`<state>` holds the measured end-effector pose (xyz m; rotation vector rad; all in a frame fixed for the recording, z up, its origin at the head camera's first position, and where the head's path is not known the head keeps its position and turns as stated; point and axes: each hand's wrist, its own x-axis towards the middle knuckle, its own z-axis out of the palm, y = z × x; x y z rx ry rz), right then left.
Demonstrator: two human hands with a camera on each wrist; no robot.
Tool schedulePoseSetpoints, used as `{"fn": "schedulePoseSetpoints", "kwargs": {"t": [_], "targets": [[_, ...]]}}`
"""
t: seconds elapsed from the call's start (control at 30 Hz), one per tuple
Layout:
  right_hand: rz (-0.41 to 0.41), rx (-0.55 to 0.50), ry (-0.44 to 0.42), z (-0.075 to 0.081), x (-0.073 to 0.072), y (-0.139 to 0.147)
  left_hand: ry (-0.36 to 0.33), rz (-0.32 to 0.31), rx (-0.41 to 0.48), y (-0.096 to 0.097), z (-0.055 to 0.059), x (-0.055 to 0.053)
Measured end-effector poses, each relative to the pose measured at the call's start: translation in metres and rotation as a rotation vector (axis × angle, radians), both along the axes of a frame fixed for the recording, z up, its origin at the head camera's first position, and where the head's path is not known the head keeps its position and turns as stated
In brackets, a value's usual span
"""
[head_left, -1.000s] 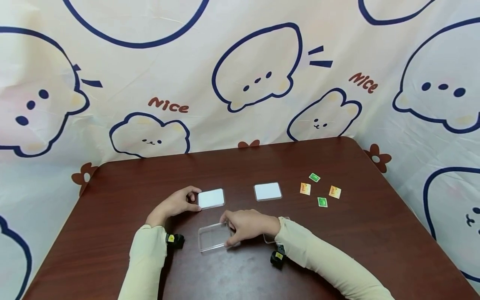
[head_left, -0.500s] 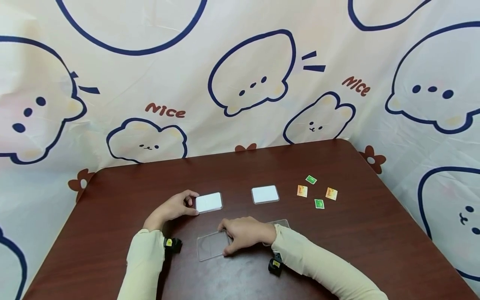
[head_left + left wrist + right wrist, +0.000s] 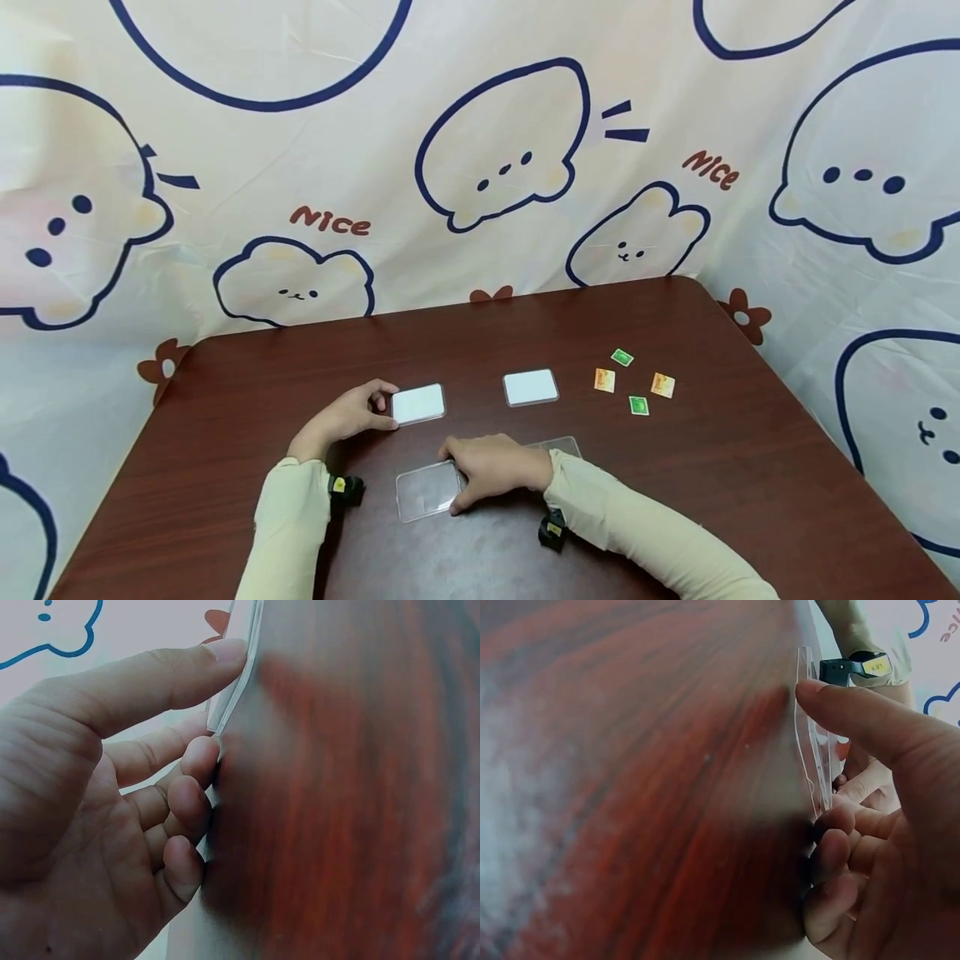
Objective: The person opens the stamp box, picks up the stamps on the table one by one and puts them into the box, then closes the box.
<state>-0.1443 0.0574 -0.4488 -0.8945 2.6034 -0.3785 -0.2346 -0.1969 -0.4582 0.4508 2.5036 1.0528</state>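
My left hand [image 3: 347, 419] pinches the left end of a flat clear-rimmed case [image 3: 418, 404] with a white face. In the left wrist view, the thumb and index finger meet its thin clear edge [image 3: 238, 697]. My right hand [image 3: 495, 467] grips the right end of a transparent rectangular plastic cover [image 3: 426, 492], nearer to me on the table. Its thin clear layers [image 3: 812, 742] show between thumb and fingers in the right wrist view. Behind the right wrist lies another transparent piece [image 3: 564, 447], partly hidden by wrist and sleeve.
A second white-faced case [image 3: 530, 387] lies on the brown table [image 3: 255, 375]. Further right are two small green cards [image 3: 638, 406] and two small orange ones [image 3: 662, 385]. A printed cloth [image 3: 480, 150] hangs behind the table edge.
My right hand and the transparent cover have shifted slightly toward me, and the cover looks flatter. More of the transparent piece behind the wrist shows. The left hand keeps its hold. The head view moved slightly.
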Motion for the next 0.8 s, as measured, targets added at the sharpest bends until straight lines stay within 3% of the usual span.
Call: {"fn": "schedulePoseSetpoints", "kwargs": {"t": [0.2, 0.33, 0.5, 0.6, 0.8], "targets": [[0.013, -0.079, -0.048, -0.002, 0.0, 0.004, -0.005, -0.005, 0.023, -0.002, 0.001, 0.001], [0.007, -0.273, -0.185, -0.004, -0.003, 0.012, -0.016, 0.001, 0.054, -0.003, 0.002, 0.002], [-0.04, -0.514, -0.359, 0.001, -0.004, 0.024, 0.027, 0.042, 0.051, -0.003, 0.002, 0.002], [-0.079, -0.586, -0.368, 0.008, -0.006, 0.03, 0.056, 0.088, 0.042, -0.002, 0.004, 0.002], [-0.118, -0.691, -0.307, 0.016, -0.011, 0.051, 0.122, 0.146, 0.075, 0.007, 0.011, 0.002]]}}
